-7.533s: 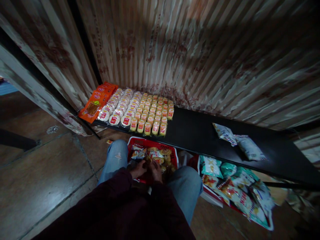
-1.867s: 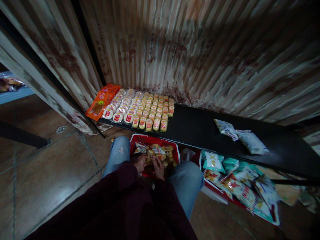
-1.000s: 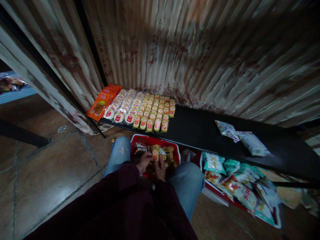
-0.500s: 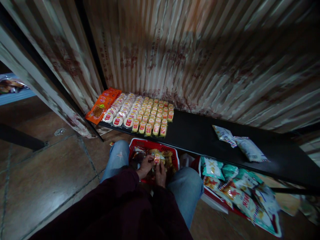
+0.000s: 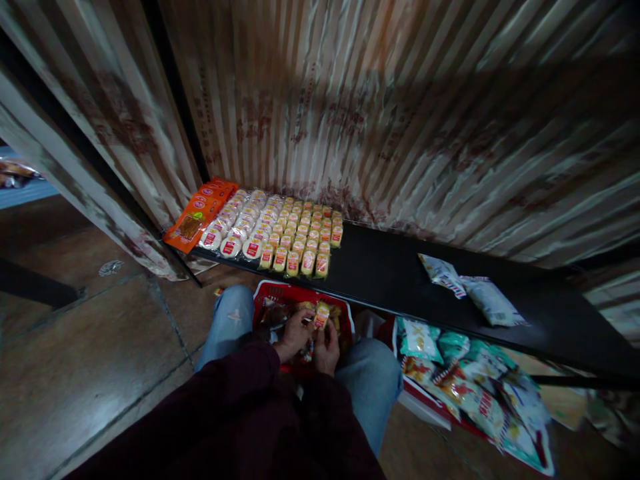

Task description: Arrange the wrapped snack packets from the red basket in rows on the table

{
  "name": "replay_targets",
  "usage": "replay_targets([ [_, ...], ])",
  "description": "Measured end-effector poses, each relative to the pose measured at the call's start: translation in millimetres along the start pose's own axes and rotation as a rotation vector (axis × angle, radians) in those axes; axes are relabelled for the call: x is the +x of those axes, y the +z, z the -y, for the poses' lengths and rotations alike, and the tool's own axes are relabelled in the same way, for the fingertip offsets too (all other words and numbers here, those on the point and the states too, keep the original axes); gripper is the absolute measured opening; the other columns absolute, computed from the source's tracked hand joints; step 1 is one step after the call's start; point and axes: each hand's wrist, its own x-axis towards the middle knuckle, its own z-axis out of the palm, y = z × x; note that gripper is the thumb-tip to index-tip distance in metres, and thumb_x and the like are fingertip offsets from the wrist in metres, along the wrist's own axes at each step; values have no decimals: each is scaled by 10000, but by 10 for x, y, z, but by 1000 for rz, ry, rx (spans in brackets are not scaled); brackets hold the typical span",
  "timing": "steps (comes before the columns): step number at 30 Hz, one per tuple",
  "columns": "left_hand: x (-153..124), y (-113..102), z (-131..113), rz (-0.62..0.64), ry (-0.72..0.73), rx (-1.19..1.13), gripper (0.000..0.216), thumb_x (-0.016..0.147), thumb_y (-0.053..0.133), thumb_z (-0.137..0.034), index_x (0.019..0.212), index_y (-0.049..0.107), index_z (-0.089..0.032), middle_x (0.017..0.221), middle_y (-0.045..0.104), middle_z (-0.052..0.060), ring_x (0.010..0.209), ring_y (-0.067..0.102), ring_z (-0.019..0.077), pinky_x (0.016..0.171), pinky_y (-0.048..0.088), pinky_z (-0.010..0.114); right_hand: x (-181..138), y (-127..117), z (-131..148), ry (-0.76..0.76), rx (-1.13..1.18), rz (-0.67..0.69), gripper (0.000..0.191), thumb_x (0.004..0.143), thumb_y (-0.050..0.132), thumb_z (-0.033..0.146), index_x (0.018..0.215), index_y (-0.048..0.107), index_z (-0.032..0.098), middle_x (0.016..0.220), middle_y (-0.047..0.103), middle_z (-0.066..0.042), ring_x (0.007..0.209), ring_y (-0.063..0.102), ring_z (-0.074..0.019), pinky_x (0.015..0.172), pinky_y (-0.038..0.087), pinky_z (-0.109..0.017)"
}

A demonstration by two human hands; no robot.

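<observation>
Between my fingers, over the red basket (image 5: 263,288), is a small yellow wrapped snack cake (image 5: 321,315) with a red and white label. My left hand (image 5: 296,333) pinches it from the left side, and my right hand (image 5: 327,348) grips it from the right and below. More wrapped snacks lie in the basket under my hands, partly hidden by them. On the black shelf (image 5: 373,267) just beyond, yellow wrapped cakes (image 5: 300,243) of the same look stand in tight rows. Left of them are rows of round white wrapped cakes (image 5: 239,230).
Flat orange snack packets (image 5: 197,217) lie at the shelf's left end. Two white packets (image 5: 487,301) rest toward its right. Below the shelf, a second basket (image 5: 547,460) holds several snack bags (image 5: 483,400). A pleated curtain (image 5: 320,100) hangs behind; a black post (image 5: 180,93) stands left.
Both hands have raised the yellow snack cake slightly and brought it closer to the shelf edge. The view has shifted a little; the shelf goods look the same.
</observation>
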Motion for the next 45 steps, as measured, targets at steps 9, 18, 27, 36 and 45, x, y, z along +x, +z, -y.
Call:
replay_targets([
  [9, 23, 65, -177, 28, 84, 139, 386, 771, 535, -30, 1105, 651, -186, 1124, 682, 49, 1031, 631, 151, 984, 484, 318, 141, -61, 232, 11, 69, -37, 626, 783, 526, 554, 1267, 579, 162, 1313, 620, -150, 1194, 588, -276, 1008, 453, -406],
  [18, 66, 85, -606, 74, 174, 224, 466, 744, 510, -10, 1147, 652, -198, 1106, 657, 52, 1018, 615, 157, 964, 489, 299, 329, -195, 586, -46, 39, -44, 594, 789, 536, 556, 1212, 627, 149, 1251, 659, -141, 1136, 608, -267, 985, 454, -386],
  [27, 259, 159, -832, 92, 151, 259, 459, 761, 489, -31, 1158, 646, -200, 1051, 624, 41, 919, 605, 137, 911, 512, 279, 633, -230, 713, -69, -50, -42, 591, 765, 525, 571, 1160, 644, 147, 1162, 692, -146, 1041, 629, -259, 896, 473, -364],
  [36, 496, 291, -983, 45, 140, 307, 449, 763, 469, -22, 1135, 667, -176, 1070, 641, 66, 953, 615, 157, 910, 510, 275, 881, -200, 866, -92, -41, -21, 599, 766, 529, 568, 1181, 626, 146, 1125, 704, -141, 979, 645, -246, 858, 486, -352],
  [45, 639, 386, -1121, 7, 173, 334, 461, 749, 473, -13, 1123, 679, -186, 1165, 677, 69, 1084, 603, 188, 1039, 457, 329, 1174, -181, 943, -132, -61, -44, 613, 746, 518, 591, 1165, 622, 155, 1104, 710, -137, 1000, 649, -267, 890, 480, -386],
])
